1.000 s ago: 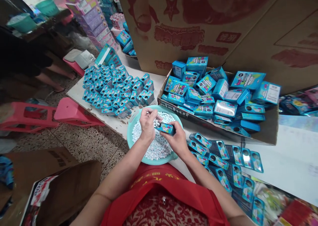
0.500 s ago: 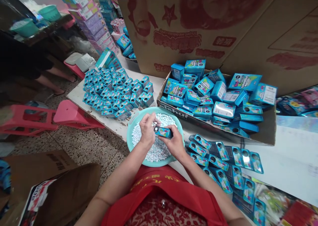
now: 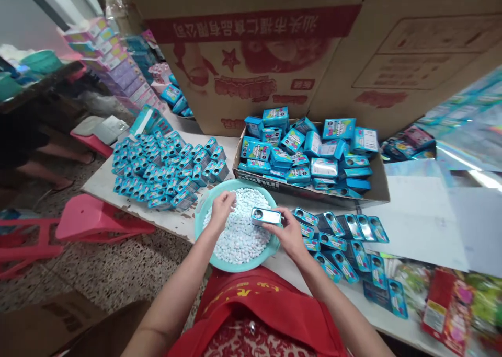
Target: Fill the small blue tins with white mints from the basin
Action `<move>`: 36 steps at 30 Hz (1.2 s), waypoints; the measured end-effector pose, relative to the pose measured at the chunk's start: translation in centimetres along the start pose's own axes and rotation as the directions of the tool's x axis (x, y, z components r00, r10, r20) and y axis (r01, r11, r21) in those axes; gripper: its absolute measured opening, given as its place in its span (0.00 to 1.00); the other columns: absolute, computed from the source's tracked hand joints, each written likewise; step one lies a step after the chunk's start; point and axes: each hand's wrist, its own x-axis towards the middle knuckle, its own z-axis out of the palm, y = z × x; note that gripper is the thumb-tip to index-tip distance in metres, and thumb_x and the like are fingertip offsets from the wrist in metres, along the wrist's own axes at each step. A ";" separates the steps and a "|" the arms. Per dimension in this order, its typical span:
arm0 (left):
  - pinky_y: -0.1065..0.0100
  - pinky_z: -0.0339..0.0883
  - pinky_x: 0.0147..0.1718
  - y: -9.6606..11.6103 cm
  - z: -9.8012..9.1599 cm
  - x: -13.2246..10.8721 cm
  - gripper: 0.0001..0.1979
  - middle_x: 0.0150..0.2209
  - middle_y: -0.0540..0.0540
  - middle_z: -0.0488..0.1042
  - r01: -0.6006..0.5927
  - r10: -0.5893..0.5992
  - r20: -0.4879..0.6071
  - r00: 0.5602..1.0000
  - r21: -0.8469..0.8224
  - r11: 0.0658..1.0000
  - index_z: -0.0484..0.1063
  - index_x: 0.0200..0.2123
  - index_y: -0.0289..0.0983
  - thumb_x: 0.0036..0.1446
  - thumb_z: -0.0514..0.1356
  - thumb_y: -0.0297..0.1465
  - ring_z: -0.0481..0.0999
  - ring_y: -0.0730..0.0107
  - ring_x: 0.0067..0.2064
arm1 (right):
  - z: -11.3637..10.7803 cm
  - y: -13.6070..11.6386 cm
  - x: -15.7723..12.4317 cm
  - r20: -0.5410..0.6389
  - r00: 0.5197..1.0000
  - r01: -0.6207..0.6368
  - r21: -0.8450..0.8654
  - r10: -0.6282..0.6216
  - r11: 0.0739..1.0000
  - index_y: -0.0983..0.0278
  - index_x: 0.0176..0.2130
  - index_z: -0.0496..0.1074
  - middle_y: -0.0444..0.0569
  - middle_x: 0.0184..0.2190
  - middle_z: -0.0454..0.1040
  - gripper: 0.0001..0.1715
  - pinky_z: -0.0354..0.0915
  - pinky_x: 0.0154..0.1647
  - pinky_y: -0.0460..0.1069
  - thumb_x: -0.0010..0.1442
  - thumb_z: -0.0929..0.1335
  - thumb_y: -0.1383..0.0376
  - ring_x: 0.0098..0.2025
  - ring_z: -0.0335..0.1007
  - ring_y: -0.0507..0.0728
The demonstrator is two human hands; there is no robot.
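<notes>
My right hand (image 3: 289, 232) holds a small blue candy tin (image 3: 266, 217) by its right end, over the right side of a mint-green basin (image 3: 204, 199). A round hole shows in the tin's shiny top, at its left end. Small white candies (image 3: 241, 244) fill the basin. My left hand (image 3: 221, 210) is over the left part of the candies, its fingers curled together; what they hold, if anything, is hidden. Several similar blue tins (image 3: 332, 242) stand on the table to the right of my right hand.
Many narrow blue tins (image 3: 157, 169) stand packed on the table's left. An open carton (image 3: 314, 194) of blue tins lies behind the basin, before a tall cardboard box (image 3: 266, 59). Pink stools (image 3: 94, 216) stand at left. Colourful packets (image 3: 447, 310) lie at right; a person's legs (image 3: 43, 163) show far left.
My left hand has moved away from the tin, down-left toward the candies. My right hand has moved right with the tin, whose top now looks bright. The whole view has shifted.
</notes>
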 end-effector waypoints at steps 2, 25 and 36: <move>0.63 0.65 0.42 -2.4 -0.1 0.8 0.10 0.40 0.43 0.75 -0.054 -0.008 0.148 0.989 0.410 0.910 0.72 0.32 0.38 0.51 0.58 0.38 0.72 0.60 0.45 | -0.7 -0.1 -1.0 -0.053 0.998 -0.022 0.030 0.023 0.999 0.62 0.36 0.69 0.47 0.35 0.73 0.28 0.67 0.40 0.54 0.38 0.77 0.53 0.37 0.70 0.58; 0.56 0.60 0.48 -7.6 2.1 2.0 0.24 0.49 0.35 0.74 -0.030 -0.199 0.301 0.933 0.615 0.788 0.70 0.44 0.37 0.48 0.58 0.47 0.69 0.45 0.54 | -0.8 9.9 -11.0 -0.768 0.596 -0.288 -0.477 -0.235 0.830 0.67 0.53 0.60 0.63 0.46 0.59 0.38 0.61 0.48 0.65 0.51 0.68 0.46 0.52 0.56 0.70; 0.67 0.64 0.31 -7.1 0.7 2.0 0.18 0.23 0.50 0.69 0.321 -0.331 0.395 0.857 0.093 0.942 0.66 0.22 0.38 0.37 0.62 0.47 0.72 0.63 0.33 | -7.1 -1.2 8.0 -0.334 0.869 0.029 -0.703 -0.366 0.711 0.64 0.46 0.69 0.58 0.49 0.65 0.20 0.60 0.52 0.59 0.55 0.66 0.57 0.52 0.62 0.64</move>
